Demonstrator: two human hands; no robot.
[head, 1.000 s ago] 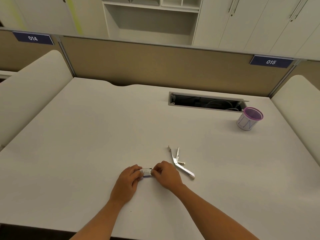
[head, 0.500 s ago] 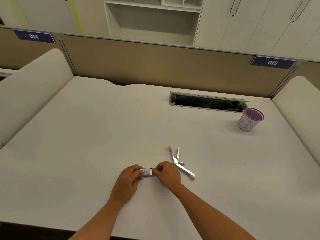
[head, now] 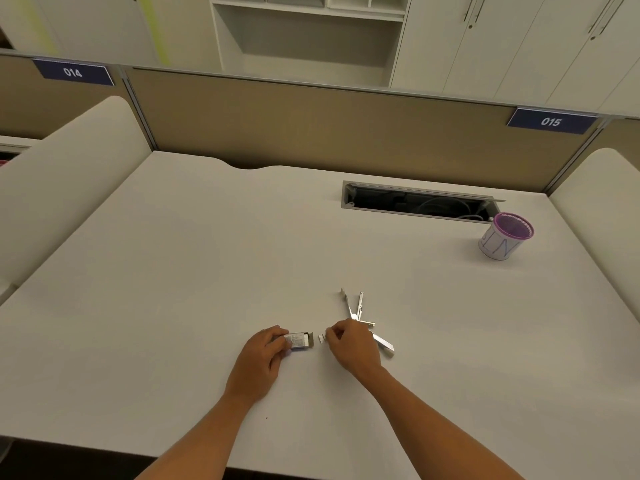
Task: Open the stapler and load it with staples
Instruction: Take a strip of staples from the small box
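A silver stapler (head: 360,315) lies spread open on the white desk (head: 173,289), partly hidden behind my right hand. My left hand (head: 261,358) grips a small staple box (head: 298,340) whose right end flap stands open. My right hand (head: 349,344) sits a little to the right of the box and pinches a short strip of staples (head: 322,338) by its right end. A small gap separates the strip from the box mouth.
A white mesh cup with a purple rim (head: 505,237) stands at the back right. A cable slot (head: 415,202) is cut into the desk in front of the tan partition. Padded dividers flank the desk on both sides.
My right hand has moved to the right, away from the box, drawing a strip of staples out. The box's end flap now stands open. The stapler has not moved.
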